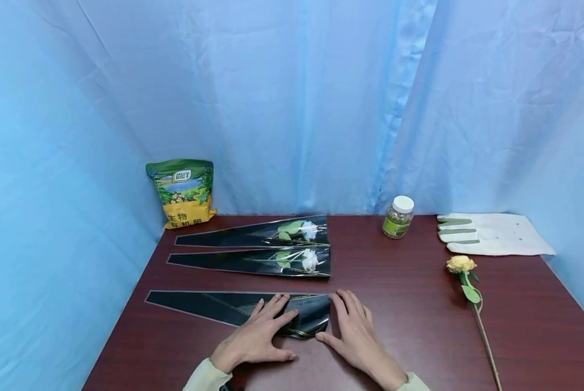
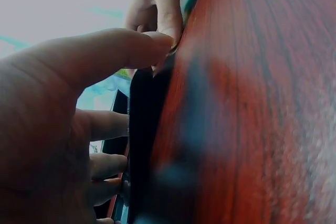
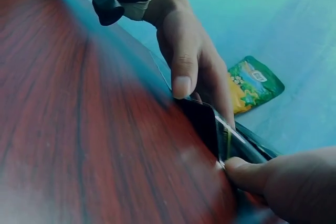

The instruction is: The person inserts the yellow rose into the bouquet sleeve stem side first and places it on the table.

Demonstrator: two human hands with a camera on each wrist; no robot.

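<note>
A black, see-through flower sleeve [image 1: 194, 304] with a gold line lies flat near the table's front, its wide end to the right. My left hand [image 1: 260, 331] rests over its wider part, fingers spread across the film and thumb out over the table. At the wide end is my right hand [image 1: 357, 336], its fingertips by the far corner and its thumb touching the near corner. The right wrist view shows that right thumb [image 3: 249, 174] against the sleeve's edge [image 3: 223, 142]. No flower shows inside this sleeve.
Behind lie two black sleeves [image 1: 214, 239], each with a white flower [image 1: 309, 259]. A fertilizer bag [image 1: 186, 193] stands at the back left. A white-capped jar [image 1: 398, 217], a white glove [image 1: 507, 233] and a yellow rose [image 1: 461, 264] on a long stem are to the right.
</note>
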